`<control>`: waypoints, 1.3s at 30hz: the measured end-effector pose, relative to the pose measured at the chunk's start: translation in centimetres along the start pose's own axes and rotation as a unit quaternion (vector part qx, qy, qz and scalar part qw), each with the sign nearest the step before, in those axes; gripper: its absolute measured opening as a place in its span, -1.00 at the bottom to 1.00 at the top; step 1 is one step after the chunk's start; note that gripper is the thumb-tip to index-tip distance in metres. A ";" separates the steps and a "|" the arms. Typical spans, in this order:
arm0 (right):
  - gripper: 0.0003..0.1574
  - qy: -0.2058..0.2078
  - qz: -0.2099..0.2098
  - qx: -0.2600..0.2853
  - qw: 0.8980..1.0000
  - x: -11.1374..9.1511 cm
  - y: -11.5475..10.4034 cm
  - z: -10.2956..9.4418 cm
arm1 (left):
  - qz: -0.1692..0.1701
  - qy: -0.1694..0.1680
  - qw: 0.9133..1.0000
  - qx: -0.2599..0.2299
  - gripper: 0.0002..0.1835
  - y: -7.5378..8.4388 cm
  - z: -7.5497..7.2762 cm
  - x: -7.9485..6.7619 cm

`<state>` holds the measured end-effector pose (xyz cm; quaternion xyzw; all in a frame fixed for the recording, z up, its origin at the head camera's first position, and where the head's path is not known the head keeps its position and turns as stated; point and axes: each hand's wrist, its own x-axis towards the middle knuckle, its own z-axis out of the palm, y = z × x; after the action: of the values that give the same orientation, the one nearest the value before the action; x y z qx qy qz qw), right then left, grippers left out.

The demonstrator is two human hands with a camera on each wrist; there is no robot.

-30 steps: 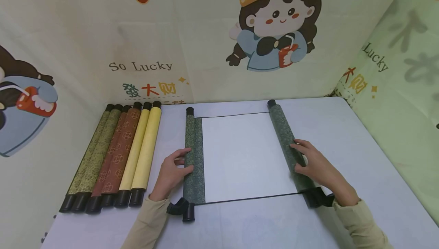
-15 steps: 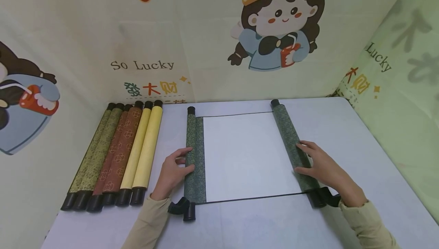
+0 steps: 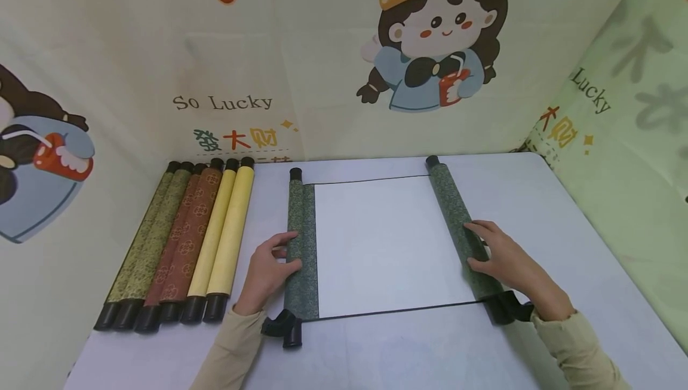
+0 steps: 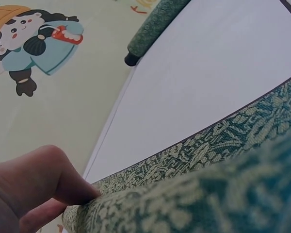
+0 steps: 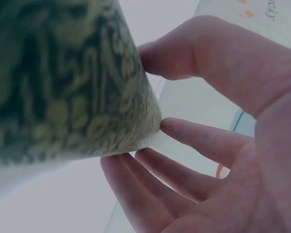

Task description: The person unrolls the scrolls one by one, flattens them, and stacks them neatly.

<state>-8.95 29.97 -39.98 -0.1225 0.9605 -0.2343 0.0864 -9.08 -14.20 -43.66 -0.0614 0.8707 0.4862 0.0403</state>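
Note:
A green patterned hanging scroll [image 3: 387, 246] lies partly unrolled on the white table, its blank white sheet showing between two rolls. My left hand [image 3: 269, 267] grips the thin left roll [image 3: 295, 205], thumb and fingers at its outer side. Close up in the left wrist view, a bent finger [image 4: 53, 174] presses the patterned cloth. My right hand [image 3: 502, 261] holds the thicker right roll [image 3: 450, 199], which slants toward the lower right. In the right wrist view, the thumb [image 5: 179, 53] and fingertips meet the roll's curved side. Black knobs cap both rolls.
Several rolled scrolls lie side by side at the left: olive green ones [image 3: 147, 240], reddish brown ones [image 3: 190, 238] and yellow ones [image 3: 231, 235]. A cloth wall [image 3: 317, 79] with cartoon prints stands behind the table [image 3: 408, 354].
The right roll has moved right with my right hand, and the white sheet shows wider. The left roll has shifted slightly left with my left hand since half a second ago.

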 end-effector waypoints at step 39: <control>-0.21 0.020 -0.017 0.012 1.000 0.1 0.6 0.1 | 0.006 -0.013 1.000 0.015 -0.40 -0.9 -2.6 0.3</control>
<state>-9.16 30.42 -40.40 -0.1327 0.9570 -0.2496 0.0649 -9.32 -16.88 -43.10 -0.0496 0.8777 0.4740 0.0501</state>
